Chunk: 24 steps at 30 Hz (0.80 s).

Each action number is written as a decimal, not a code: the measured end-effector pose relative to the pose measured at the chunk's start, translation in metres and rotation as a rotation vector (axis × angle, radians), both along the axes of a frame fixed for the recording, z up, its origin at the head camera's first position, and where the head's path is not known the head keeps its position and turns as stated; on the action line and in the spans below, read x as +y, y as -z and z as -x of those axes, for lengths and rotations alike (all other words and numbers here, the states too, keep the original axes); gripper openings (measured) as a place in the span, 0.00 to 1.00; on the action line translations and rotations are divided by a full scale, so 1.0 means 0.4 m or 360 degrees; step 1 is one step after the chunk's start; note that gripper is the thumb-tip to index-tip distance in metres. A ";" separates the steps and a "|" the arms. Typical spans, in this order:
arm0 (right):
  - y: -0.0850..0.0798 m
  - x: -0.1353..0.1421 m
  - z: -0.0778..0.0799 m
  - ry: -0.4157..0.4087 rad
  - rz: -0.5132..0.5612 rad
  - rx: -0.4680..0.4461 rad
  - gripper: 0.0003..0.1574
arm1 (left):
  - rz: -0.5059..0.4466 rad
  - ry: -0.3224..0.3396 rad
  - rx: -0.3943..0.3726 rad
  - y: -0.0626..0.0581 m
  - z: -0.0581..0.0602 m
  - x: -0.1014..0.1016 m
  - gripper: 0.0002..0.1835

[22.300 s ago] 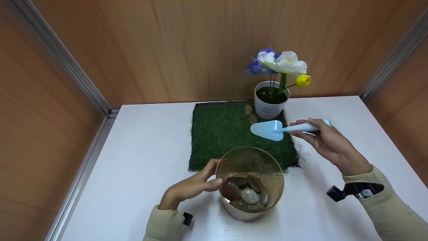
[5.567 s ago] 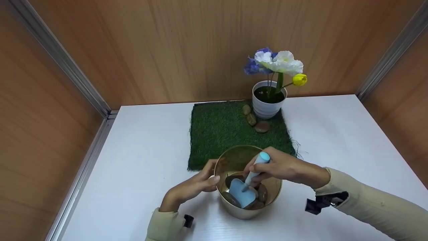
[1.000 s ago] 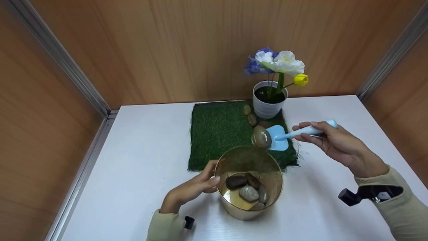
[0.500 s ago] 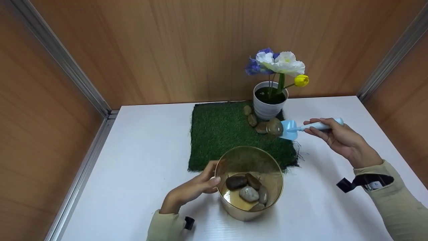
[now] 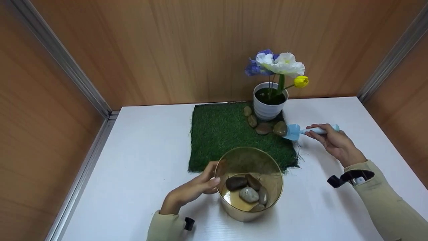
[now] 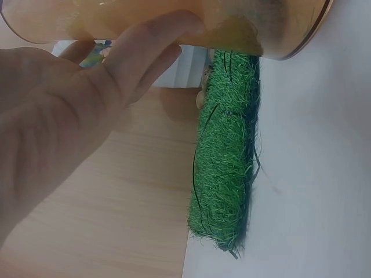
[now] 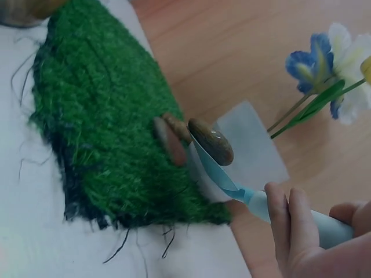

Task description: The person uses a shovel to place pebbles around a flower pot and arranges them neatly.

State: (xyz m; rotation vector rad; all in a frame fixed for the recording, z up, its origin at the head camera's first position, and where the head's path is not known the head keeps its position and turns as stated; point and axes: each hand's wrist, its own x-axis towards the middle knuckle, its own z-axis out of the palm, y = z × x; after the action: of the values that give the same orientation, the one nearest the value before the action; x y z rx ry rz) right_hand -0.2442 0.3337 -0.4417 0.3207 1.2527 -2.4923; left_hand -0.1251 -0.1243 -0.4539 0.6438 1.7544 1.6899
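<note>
Pinches, with right hand, one blue trowel; bears one brown stone on its blade, at right side of grass mat. Grips, with left hand, one gold container by the side; five loose stones inside. Close about the blade: white flowerpot just behind, three laid stones leftward.

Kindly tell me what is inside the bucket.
Inside the bucket are a dark stone, a brown stone, a pale stone, a grey stone and a fifth stone, partly hidden by the near wall. Anything beneath them or behind that wall is covered.
</note>
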 end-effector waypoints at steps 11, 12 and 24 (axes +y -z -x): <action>0.047 -0.018 0.023 0.0170 -0.0237 0.0023 0.18 | 0.0010 -0.0012 0.0014 0.003 0.000 0.000 0.27; 0.049 -0.021 0.024 0.0181 -0.0257 0.0021 0.19 | 0.0013 -0.0013 0.0011 0.003 0.000 0.000 0.27; 0.045 -0.049 0.033 0.0257 -0.0756 0.0218 0.31 | -0.0005 -0.0005 -0.0003 0.002 0.003 0.001 0.28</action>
State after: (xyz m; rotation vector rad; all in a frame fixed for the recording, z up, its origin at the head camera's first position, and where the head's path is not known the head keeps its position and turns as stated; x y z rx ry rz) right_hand -0.2576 0.3142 -0.4598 0.3803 1.9464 -2.3470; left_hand -0.1264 -0.1240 -0.4549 0.6409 1.7529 1.6950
